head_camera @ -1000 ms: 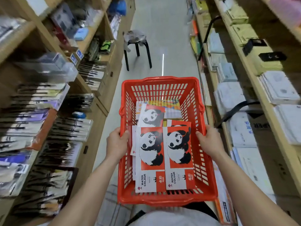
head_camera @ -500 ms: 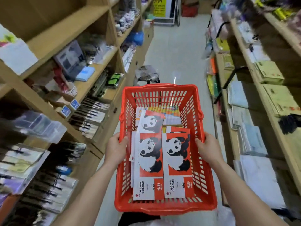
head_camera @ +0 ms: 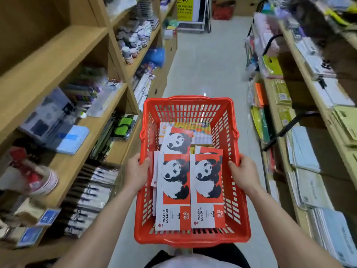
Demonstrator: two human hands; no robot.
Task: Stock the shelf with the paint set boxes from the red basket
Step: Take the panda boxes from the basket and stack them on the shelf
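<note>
Both hands gripped the red basket (head_camera: 191, 239), left hand (head_camera: 136, 173) and right hand (head_camera: 244, 174) on its side rims. Panda paint set boxes (head_camera: 190, 190) lay inside; none appeared shelved yet.

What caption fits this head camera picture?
Both hands, left and right, carry a red basket of panda paint boxes.

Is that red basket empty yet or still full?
Still loaded: the red basket holds several panda paint set boxes lying flat, overlapping.
</note>
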